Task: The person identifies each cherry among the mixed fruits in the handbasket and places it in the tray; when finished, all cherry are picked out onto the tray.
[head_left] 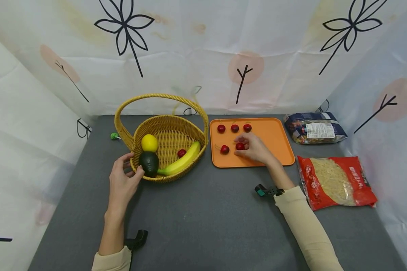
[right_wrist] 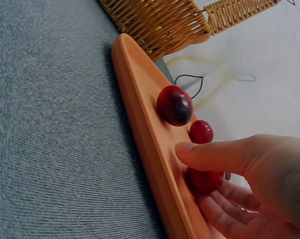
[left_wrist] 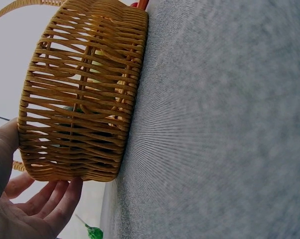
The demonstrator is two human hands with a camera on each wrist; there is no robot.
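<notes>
A yellow wicker basket (head_left: 169, 124) with a tall handle holds a lemon (head_left: 149, 143), an avocado (head_left: 149, 164), a banana (head_left: 183, 160) and one cherry (head_left: 181, 153). My left hand (head_left: 123, 180) grips its left rim, thumb near the avocado; in the left wrist view the fingers (left_wrist: 65, 206) lie against the woven side. To the right is an orange tray (head_left: 271, 139). Over it my right hand (head_left: 254, 149) pinches a cherry (right_wrist: 206, 180) between thumb and fingers. Another cherry (head_left: 225, 149) lies just left of that hand, and three more, including the middle one (head_left: 234, 128), form a row behind.
Right of the tray lie a dark blue printed bag (head_left: 312, 128) and, nearer, a red packet (head_left: 335, 182) with a see-through window. A small green item (head_left: 114, 136) on a white stick sits left of the basket. Patterned cloth (head_left: 196, 49) encloses the grey table (head_left: 203, 226).
</notes>
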